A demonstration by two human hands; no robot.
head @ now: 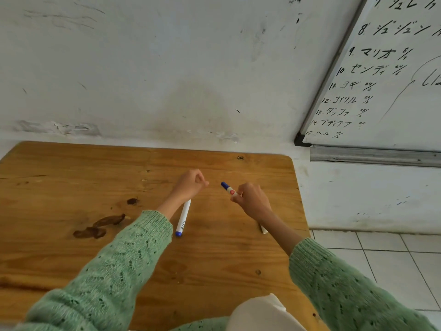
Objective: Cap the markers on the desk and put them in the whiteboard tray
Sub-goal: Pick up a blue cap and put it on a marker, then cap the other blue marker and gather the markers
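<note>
My right hand (pixel 251 201) grips a white marker (pixel 229 189) whose blue capped end points up and left, above the wooden desk (pixel 71 168). My left hand (pixel 189 183) hovers a short way to its left, fingers curled with thumb and forefinger pinched; nothing shows between them. A second white marker with a blue end (pixel 183 218) lies on the desk below my left wrist. A pale end of another object (pixel 263 229) pokes out under my right forearm; the rest is hidden. The metal whiteboard tray (pixel 372 156) runs under the whiteboard (pixel 386 91) at the right.
The desk stands against a scuffed white wall, with dark stains (pixel 100 226) on its left half. The desk's right edge drops to a white tiled floor (pixel 386 263). White cloth (pixel 260 314) hangs at the bottom of the view. The whiteboard carries handwriting.
</note>
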